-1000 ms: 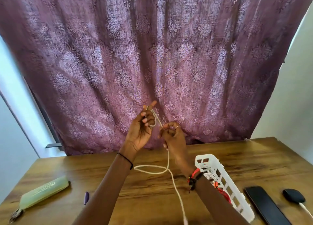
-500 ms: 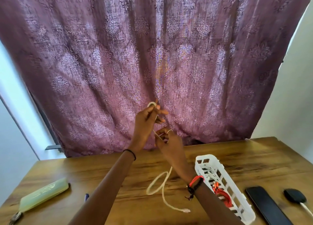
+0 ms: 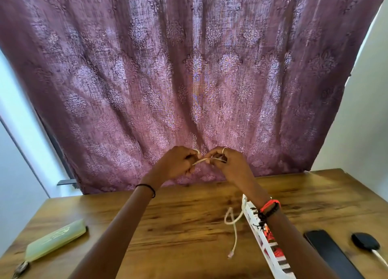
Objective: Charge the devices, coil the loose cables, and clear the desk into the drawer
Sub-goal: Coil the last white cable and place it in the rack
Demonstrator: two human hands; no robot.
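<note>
both hands up over the far edge of the table [image 3: 184,228], in front of the purple curtain [image 3: 189,72]. left hand [image 3: 178,163] and right hand [image 3: 230,165] nearly touching, each pinching the white cable [image 3: 231,223], a short stretch taut between the fingers. the loose tail lies looped on the table, its small plug pointing to the near edge. white basket [image 3: 265,249] just right of that loop, under the right forearm, something red inside. black phone [image 3: 330,254] and black charger puck [image 3: 366,241] by the right edge. pale green pouch [image 3: 55,240] near the left edge.
</note>
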